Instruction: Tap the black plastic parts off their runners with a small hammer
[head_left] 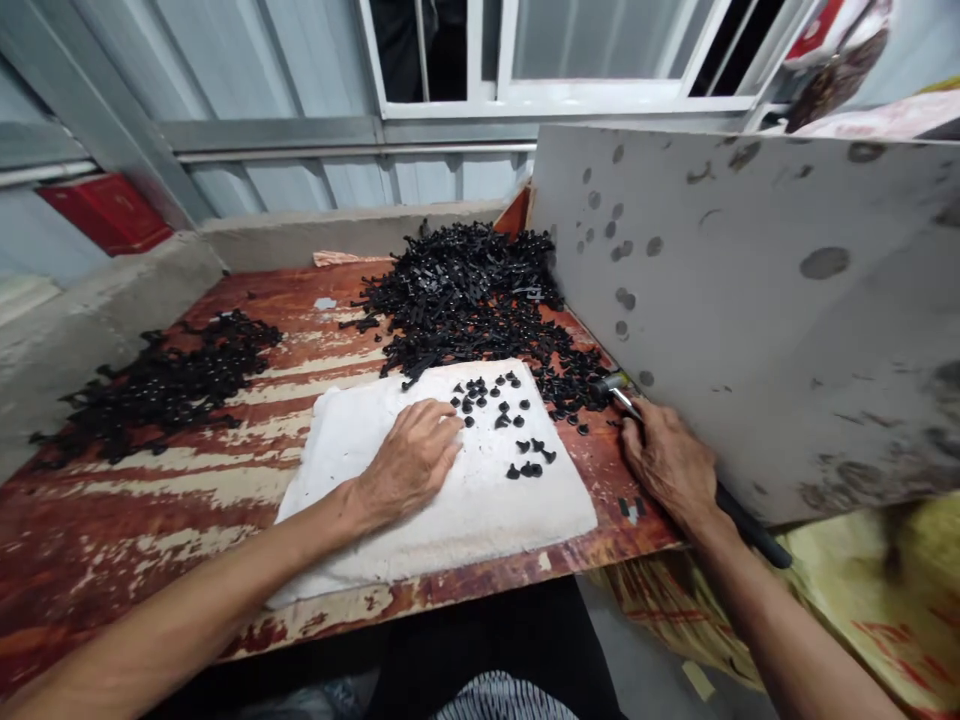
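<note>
My left hand (pixel 414 455) rests on a folded white cloth (pixel 450 520). Its fingers are bent and drawn together, and what they hold, if anything, is hidden beneath them. Right by the fingertips, several small black flared pieces (pixel 480 390) lie scattered over the cloth. To the right of the cloth, my right hand (pixel 670 462) is closed round a hammer (pixel 624 398) with a metal shaft and a black grip that sticks out behind the wrist. Its head is low, beside loose black pieces on the table.
A large heap of black pieces (pixel 465 285) lies behind the cloth, and a smaller heap (pixel 176 380) at left. The worn red table (pixel 247 470) meets a low concrete ledge (pixel 270 235). A stained grey panel (pixel 735 320) stands upright at right, with yellow sacks (pixel 847 600) below.
</note>
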